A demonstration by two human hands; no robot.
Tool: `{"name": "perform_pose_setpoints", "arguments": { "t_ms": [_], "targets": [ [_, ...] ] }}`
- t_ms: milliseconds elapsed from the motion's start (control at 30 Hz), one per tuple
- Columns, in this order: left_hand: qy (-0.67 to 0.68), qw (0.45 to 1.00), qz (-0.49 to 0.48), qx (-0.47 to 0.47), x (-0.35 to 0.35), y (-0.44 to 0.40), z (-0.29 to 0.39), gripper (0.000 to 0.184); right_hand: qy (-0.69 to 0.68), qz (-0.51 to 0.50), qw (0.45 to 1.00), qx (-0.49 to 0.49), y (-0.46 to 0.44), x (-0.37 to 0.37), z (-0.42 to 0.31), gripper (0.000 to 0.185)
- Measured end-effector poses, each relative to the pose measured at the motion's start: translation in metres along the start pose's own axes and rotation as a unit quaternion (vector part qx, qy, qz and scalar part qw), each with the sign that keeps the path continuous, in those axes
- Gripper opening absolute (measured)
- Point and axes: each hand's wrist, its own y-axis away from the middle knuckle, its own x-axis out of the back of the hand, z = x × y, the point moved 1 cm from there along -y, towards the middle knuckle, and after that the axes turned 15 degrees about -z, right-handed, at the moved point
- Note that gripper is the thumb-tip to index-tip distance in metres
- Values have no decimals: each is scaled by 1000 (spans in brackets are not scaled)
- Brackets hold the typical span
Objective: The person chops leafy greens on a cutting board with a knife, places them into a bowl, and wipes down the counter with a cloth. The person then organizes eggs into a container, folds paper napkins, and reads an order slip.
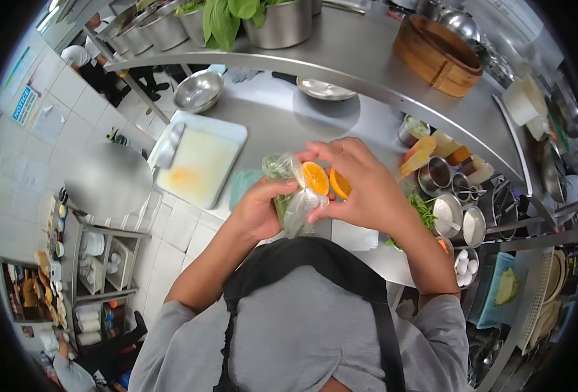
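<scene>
The left hand clamps a plastic bag. The right hand curls its fingers around orange pieces, already cut, not set down; grip unclear.

My head view shows a commercial kitchen. Indicators: a long stainless-steel worktable; an overhead steel shelf bearing deep metal containers and a round brown bamboo steamer; a white rectangular cutting board; a shallow round metal bowl; white-tiled walls; a blue-and-white "NOTICE" sign.
</scene>
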Motion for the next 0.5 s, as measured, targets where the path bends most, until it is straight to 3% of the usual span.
{"name": "perform_pose_setpoints", "arguments": {
  "t_ms": [67,100,167,233,333,367,500],
  "targets": [
    [67,997,31,-9,3,7,-12,77,-216,9,971,-105,9,-19,28,57],
    [65,997,26,23,8,15,-11,78,-364,47,914,-171,18,-42,54,50],
    [63,997,50,-7,11,27,-16,78,-609,104,737,-275,37,-76,96,40],
    [32,994,102,-22,23,47,-21,76,-785,142,497,-343,54,-100,122,32],
    [-3,982,187,-23,27,81,-25,78,-817,124,436,-358,63,-133,116,26],
    [-7,976,218,-24,26,91,-28,79,-833,110,416,-348,63,-140,112,33],
    [-6,959,279,-37,14,118,-35,81,-840,66,415,-343,53,-175,99,38]
  ]
}}
